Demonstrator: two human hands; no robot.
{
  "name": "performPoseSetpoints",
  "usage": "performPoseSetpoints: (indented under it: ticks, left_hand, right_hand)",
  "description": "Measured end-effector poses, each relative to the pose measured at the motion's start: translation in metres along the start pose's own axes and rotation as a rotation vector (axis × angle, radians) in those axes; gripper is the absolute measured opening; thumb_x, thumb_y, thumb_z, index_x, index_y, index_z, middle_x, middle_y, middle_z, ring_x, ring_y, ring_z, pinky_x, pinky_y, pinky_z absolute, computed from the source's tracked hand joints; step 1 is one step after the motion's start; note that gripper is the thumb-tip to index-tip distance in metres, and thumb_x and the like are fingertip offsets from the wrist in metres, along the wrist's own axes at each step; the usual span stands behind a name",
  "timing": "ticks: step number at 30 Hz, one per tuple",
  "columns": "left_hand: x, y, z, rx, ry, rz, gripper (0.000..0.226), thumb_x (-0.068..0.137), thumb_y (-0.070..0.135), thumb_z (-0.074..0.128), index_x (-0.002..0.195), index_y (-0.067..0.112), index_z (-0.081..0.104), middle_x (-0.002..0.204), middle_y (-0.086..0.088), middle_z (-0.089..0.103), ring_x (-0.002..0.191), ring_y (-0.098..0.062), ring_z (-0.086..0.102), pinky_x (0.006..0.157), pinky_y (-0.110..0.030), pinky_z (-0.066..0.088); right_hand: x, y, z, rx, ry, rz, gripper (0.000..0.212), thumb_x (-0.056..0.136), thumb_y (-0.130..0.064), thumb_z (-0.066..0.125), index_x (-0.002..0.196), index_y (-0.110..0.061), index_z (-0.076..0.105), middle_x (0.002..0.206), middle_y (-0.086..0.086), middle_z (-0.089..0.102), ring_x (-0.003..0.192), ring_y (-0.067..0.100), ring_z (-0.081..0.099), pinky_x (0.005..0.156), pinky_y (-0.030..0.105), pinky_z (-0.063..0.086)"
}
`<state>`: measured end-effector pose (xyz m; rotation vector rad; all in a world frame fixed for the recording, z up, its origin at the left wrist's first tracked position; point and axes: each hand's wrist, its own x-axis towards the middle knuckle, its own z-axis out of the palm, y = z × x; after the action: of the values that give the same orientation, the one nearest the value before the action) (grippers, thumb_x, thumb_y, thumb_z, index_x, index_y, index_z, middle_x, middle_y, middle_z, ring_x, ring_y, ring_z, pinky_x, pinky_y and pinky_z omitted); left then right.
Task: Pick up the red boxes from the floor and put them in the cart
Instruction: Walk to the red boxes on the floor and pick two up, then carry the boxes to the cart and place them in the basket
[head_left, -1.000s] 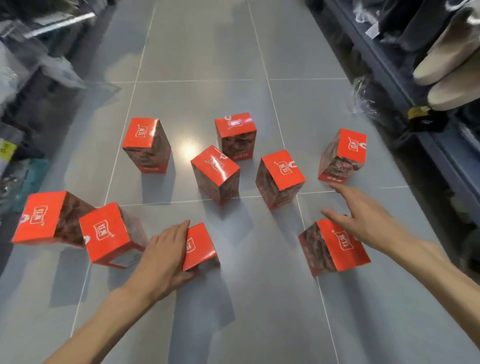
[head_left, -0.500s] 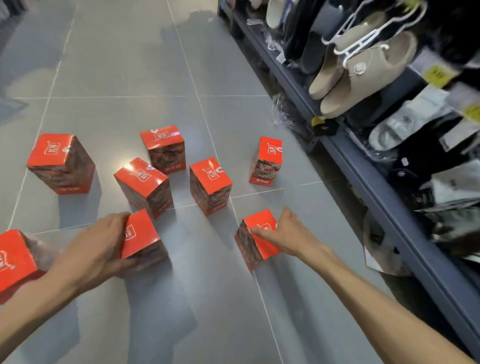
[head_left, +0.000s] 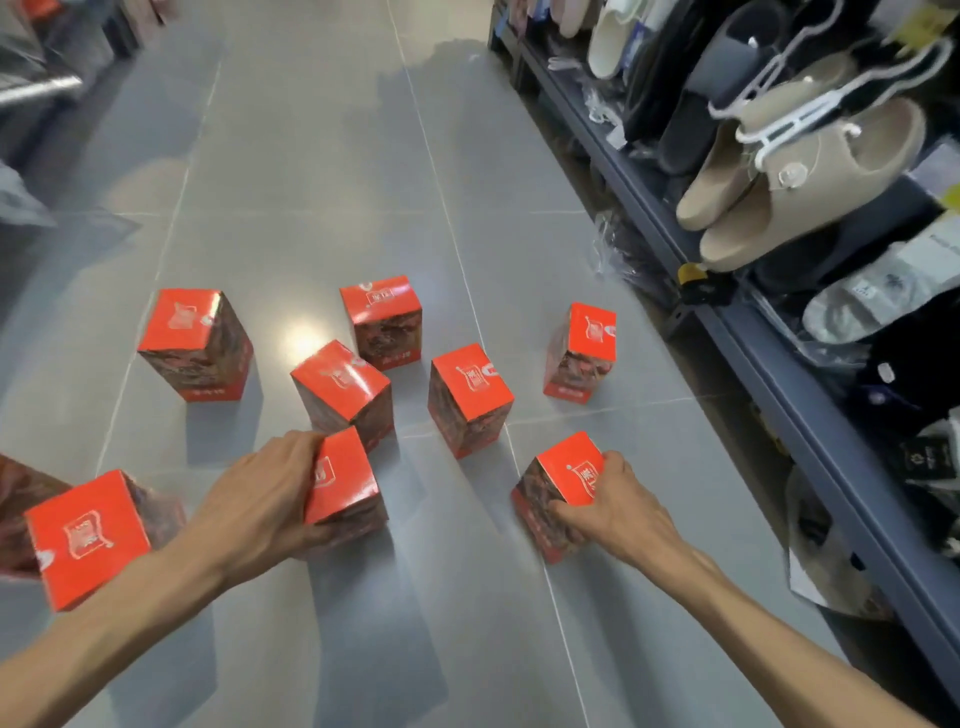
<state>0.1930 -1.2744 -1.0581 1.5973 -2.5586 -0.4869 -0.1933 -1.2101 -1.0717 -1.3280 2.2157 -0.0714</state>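
I saw glossy printed cardboard on the red boxes (head_left: 470, 385), polished grey tile on the floor (head_left: 322, 171) catching glare, matt foam-like beige slippers (head_left: 789, 192) on white plastic hangers (head_left: 810, 111), and painted metal shelving (head_left: 810, 384) right.

Bright overhead light glares off the glossy grey tiled floor (head_left: 301, 332); soft shadows pool near, right-edge beige slippers (head_left: 810, 176) blur.

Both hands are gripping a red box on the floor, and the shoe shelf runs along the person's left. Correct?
Not quite. The head view shows the shoe shelf along the person's right, not left. The rest holds: the left hand and the right hand each grip a red box on the floor.
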Motion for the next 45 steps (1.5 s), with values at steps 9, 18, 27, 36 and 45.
performPoseSetpoints:
  ticks: [9, 18, 27, 36, 45]
  left_hand:
    - [-0.033, 0.031, -0.209, -0.078, 0.005, -0.182, 0.067, 0.061, 0.079, 0.056, 0.107, 0.031, 0.046, 0.095, 0.008, 0.057, 0.093, -0.026, 0.061, 0.070, -0.040, 0.045]
    - [-0.120, 0.064, -0.543, -0.075, 0.127, -0.388, 0.077, 0.059, 0.090, 0.055, 0.110, 0.034, 0.044, 0.103, 0.011, 0.056, 0.103, -0.020, 0.058, 0.076, -0.035, 0.038]
    - [-0.249, 0.097, -0.808, -0.049, 0.293, -0.665, 0.088, 0.059, 0.088, 0.051, 0.125, 0.030, 0.042, 0.116, 0.008, 0.054, 0.113, -0.021, 0.054, 0.090, -0.037, 0.040]
    - [-0.369, 0.128, -0.875, 0.074, 0.331, -1.115, 0.088, 0.065, 0.077, 0.063, 0.131, 0.023, 0.037, 0.124, 0.001, 0.052, 0.115, -0.025, 0.052, 0.087, -0.042, 0.041]
    - [-0.517, 0.297, -0.831, 0.089, 0.545, -1.709, 0.115, 0.049, 0.083, 0.038, 0.143, 0.015, 0.033, 0.137, -0.006, 0.051, 0.125, -0.030, 0.051, 0.100, -0.043, 0.042]
  right_hand:
    - [-0.070, -0.117, -0.178, -0.060, -0.067, -0.179, 0.087, 0.060, -0.075, 0.070, 0.127, -0.035, 0.033, 0.114, -0.012, 0.058, 0.101, 0.015, 0.065, 0.083, 0.043, 0.057]
    - [-0.192, -0.339, -0.427, -0.097, -0.131, -0.395, 0.058, 0.060, -0.065, 0.078, 0.095, -0.029, 0.050, 0.084, -0.010, 0.067, 0.070, 0.006, 0.064, 0.066, 0.036, 0.056]
    - [-0.343, -0.571, -0.637, -0.190, -0.189, -0.791, 0.064, 0.062, -0.056, 0.071, 0.115, -0.037, 0.043, 0.100, -0.014, 0.066, 0.088, 0.004, 0.066, 0.078, 0.028, 0.054]
    - [-0.451, -0.748, -0.643, -0.328, -0.300, -1.433, 0.066, 0.063, -0.070, 0.076, 0.109, -0.030, 0.049, 0.095, -0.013, 0.065, 0.080, -0.001, 0.060, 0.071, 0.016, 0.049]
    - [-0.630, -0.778, -0.566, -0.587, -0.572, -2.060, 0.060, 0.065, -0.073, 0.072, 0.102, -0.033, 0.046, 0.095, -0.013, 0.063, 0.086, 0.010, 0.063, 0.081, 0.034, 0.052]
